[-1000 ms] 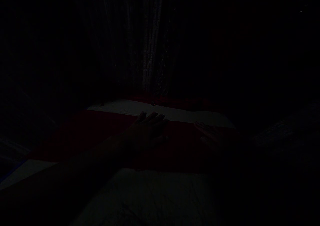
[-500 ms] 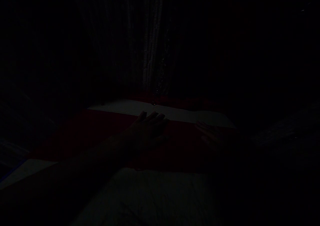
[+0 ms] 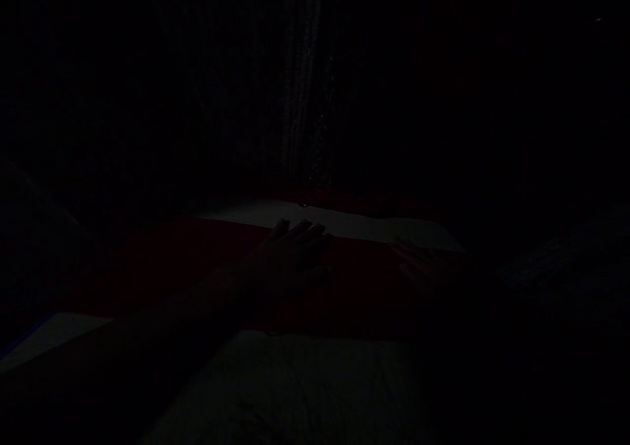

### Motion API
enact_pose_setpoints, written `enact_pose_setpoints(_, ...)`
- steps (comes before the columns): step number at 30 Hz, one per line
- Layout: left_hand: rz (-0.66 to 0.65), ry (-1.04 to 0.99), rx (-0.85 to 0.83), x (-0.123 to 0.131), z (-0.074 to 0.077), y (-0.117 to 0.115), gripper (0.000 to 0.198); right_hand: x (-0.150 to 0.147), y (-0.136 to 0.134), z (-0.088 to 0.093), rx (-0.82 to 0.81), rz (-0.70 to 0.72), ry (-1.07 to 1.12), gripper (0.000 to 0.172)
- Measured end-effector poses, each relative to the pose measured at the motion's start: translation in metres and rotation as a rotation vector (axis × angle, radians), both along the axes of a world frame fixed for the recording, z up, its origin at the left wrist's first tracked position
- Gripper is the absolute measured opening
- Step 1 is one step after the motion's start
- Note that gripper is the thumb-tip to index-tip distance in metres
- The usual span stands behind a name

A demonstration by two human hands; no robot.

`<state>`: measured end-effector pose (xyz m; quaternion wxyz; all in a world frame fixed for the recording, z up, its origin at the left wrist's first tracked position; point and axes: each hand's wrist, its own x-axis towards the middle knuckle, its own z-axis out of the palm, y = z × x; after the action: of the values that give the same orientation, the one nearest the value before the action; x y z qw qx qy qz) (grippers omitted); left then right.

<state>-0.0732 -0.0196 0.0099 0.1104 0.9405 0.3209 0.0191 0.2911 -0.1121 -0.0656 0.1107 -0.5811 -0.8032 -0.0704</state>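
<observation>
The picture is very dark. My left hand (image 3: 295,254) lies palm down with fingers spread on a dark red piece (image 3: 354,294), which looks like flat cloth. Its fingertips reach the red piece's far edge, where a pale strip (image 3: 344,223) begins. Further right, my right hand (image 3: 418,261) rests on the same red piece, fingers stretched out toward the pale strip. Most of the right hand and its arm sink into shadow. Neither hand shows anything held.
A pale surface (image 3: 305,379) spreads on the near side of the red piece. At the left runs a thin blue edge (image 3: 27,335). Behind the pale strip are dim upright folds or streaks (image 3: 298,90) with small glints. Everything else is too dark to make out.
My right hand has shifted very slightly to the right. My left hand stays in place. The scene has grown dimmer, mostly at the left.
</observation>
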Motion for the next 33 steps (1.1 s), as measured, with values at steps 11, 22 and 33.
enact_pose_setpoints(11,-0.019,-0.023,0.003,-0.002,-0.003,0.002,0.081,0.0,0.003,-0.006,0.013,-0.047,0.02,0.055)
enact_pose_setpoints(22,-0.006,-0.021,0.013,-0.001,-0.002,0.001,0.081,0.009,0.007,-0.004,-0.05,-0.017,0.002,0.055)
enact_pose_setpoints(33,-0.007,-0.002,0.032,-0.001,-0.005,0.002,0.082,0.007,-0.006,0.007,-0.019,0.084,-0.032,0.051)
